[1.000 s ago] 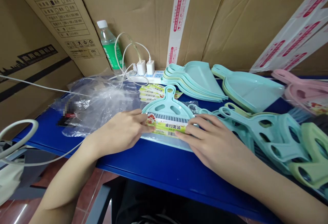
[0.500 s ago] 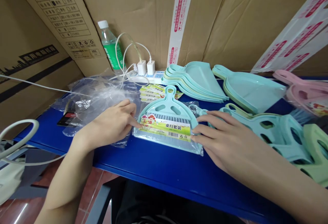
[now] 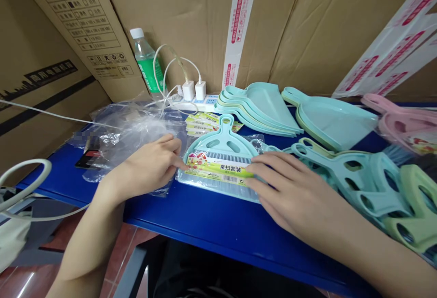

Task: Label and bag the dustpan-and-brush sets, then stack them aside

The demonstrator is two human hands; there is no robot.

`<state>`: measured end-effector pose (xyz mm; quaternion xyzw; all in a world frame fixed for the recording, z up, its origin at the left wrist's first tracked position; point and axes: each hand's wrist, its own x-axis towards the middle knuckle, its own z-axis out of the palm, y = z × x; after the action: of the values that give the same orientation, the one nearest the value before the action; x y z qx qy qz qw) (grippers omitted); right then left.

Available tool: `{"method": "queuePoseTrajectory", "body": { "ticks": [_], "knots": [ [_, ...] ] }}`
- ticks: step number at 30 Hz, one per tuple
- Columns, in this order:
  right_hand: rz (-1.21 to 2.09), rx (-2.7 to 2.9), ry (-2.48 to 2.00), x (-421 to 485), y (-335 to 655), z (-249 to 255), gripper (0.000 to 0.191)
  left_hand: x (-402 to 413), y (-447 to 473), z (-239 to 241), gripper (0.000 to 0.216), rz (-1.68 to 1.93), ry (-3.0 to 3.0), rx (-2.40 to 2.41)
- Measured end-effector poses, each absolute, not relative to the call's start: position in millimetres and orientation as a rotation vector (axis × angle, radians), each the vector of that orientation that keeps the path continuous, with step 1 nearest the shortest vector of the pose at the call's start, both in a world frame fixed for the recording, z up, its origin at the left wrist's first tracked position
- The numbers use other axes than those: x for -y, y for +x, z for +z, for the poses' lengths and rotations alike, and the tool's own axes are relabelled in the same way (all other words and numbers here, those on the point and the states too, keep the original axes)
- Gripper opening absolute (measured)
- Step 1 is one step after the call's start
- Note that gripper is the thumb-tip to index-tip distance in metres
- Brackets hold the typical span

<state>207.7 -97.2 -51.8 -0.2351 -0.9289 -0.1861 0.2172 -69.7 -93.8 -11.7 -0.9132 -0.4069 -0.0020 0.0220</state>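
Observation:
A light blue dustpan and brush set [image 3: 221, 139] lies flat in a clear plastic bag, with grey bristles and a printed label card [image 3: 211, 167] across it. At its left edge is my left hand [image 3: 155, 164], fingers curled and the index fingertip on the left end of the card. The left thumb is hidden. My right hand [image 3: 290, 186] lies over the right side of the bag, its fingers outstretched and its fingertips on the right end of the card, covering part of it.
Clear plastic bags [image 3: 133, 134] are heaped at left. More label cards [image 3: 201, 123] lie behind the set. Stacked dustpans [image 3: 264, 107], blue and green brushes [image 3: 362, 175] and a pink set [image 3: 403, 116] spread rightwards. A bottle [image 3: 148, 63] and a power strip [image 3: 208, 102] stand by the cartons.
My right hand has slid left, from the bag's right edge onto the right end of the card. The left hand stays in place.

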Motion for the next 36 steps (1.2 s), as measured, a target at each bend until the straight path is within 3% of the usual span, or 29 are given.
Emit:
{"method": "queuePoseTrajectory", "body": {
  "ticks": [8,14,21,36],
  "knots": [
    [-0.332,2.626,-0.562,103.0,195.3,-67.9,0.028,95.6,-65.9,-11.4,0.032,-0.001,-2.779,1.233],
    [-0.294,2.633,-0.574,102.7,194.9,-68.2,0.026,101.7,-52.7,-11.0,0.031,-0.228,-2.831,1.018],
    [-0.331,2.609,-0.578,103.2,194.6,-66.7,0.033,103.4,-38.5,-23.5,0.035,-0.098,-2.896,0.845],
    [-0.417,2.603,-0.708,98.3,197.3,-70.8,0.03,100.7,-42.7,-23.6,0.039,-0.046,-2.875,1.03]
  ]
}}
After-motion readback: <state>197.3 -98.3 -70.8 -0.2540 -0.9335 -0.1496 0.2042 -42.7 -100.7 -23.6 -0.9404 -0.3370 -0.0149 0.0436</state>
